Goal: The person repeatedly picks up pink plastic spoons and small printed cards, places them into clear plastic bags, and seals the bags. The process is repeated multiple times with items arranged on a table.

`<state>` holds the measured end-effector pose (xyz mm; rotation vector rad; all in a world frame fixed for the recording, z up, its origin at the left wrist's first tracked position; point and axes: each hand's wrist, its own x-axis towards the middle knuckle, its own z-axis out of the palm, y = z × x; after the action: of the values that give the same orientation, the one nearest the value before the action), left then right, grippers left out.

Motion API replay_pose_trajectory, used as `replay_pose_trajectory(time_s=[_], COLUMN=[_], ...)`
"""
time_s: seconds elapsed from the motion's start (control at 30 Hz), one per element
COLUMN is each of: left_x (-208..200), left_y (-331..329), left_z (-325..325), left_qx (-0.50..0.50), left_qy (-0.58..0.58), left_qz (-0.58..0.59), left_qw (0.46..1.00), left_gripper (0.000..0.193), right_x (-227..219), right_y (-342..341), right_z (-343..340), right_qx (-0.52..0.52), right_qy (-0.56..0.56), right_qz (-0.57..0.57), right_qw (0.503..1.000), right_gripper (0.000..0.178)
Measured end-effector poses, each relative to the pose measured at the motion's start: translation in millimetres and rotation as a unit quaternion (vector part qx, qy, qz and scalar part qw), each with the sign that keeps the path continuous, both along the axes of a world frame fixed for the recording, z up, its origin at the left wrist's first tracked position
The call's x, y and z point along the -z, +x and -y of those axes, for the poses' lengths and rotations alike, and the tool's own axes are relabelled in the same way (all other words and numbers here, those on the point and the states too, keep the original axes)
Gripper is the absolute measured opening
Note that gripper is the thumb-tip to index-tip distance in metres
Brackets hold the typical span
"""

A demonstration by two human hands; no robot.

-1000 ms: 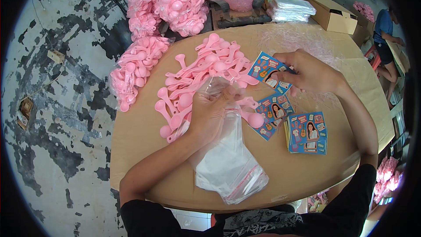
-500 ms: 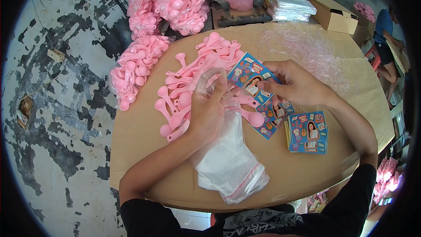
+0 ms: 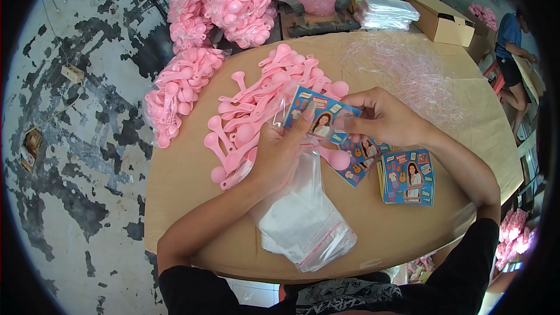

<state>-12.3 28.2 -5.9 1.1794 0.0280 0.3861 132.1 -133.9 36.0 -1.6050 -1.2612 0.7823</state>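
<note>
A blue printed card [image 3: 302,105] with a picture of a person is held between my two hands over the table's middle. My left hand [image 3: 279,151] pinches its left part with the thumb, and a clear plastic bag [image 3: 280,112] shows around those fingers. My right hand [image 3: 396,121] grips the card's right end between thumb and fingers. Pink plastic scoops [image 3: 248,105] lie heaped behind and left of my left hand. Under my right hand are loose cards [image 3: 356,170], and a neat card stack [image 3: 408,178] sits nearer. Flat clear bags [image 3: 303,221] lie in front of my left hand.
Large bags of pink scoops [image 3: 224,3] stand beyond the brown table [image 3: 192,221], with a smaller bag [image 3: 181,93] at its left edge. Clear shreds [image 3: 402,76] spread at the far right. Behind are packed plastic sleeves [image 3: 386,13], a cardboard box [image 3: 446,23] and another person [image 3: 508,44].
The card has moved left and toward me, turning more level, and now meets the bag at my left fingers. My left thumb now lies over it; my right hand followed leftward.
</note>
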Motion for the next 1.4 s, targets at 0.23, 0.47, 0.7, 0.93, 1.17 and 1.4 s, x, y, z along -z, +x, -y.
replay_pose_trajectory(time_s=[0.23, 0.47, 0.7, 0.93, 1.17, 1.4], left_x=[-2.3, -12.1, -7.5, -3.3, -0.6, 3.8], left_y=[-2.4, 1.3, -3.0, 3.7, -2.2, 4.2], left_z=[8.1, 12.2, 2.2, 7.1, 4.3, 1.4], left_qx=[-0.005, 0.025, 0.077, 0.063, 0.077, 0.112], left_qy=[0.05, -0.021, 0.031, 0.095, 0.039, 0.054], left_qz=[-0.003, 0.097, 0.0, 0.074, 0.046, 0.167], left_qw=[0.999, 0.995, 0.997, 0.991, 0.995, 0.978], left_gripper=[0.026, 0.057, 0.056, 0.056, 0.066, 0.068], right_x=[3.0, 3.6, 16.5, 9.7, -11.5, -0.7], right_y=[-15.8, -18.9, -12.2, -21.0, -31.2, -18.9], right_z=[-1.5, -3.9, -6.0, -3.4, 0.9, -1.2], right_qx=[0.01, 0.041, -0.006, 0.006, -0.013, -0.019], right_qy=[0.048, 0.036, 0.097, 0.052, 0.1, -0.011], right_qz=[-0.031, -0.075, -0.094, -0.105, -0.152, -0.086], right_qw=[0.998, 0.996, 0.991, 0.993, 0.983, 0.996], right_gripper=[0.02, 0.019, 0.027, 0.027, 0.026, 0.029])
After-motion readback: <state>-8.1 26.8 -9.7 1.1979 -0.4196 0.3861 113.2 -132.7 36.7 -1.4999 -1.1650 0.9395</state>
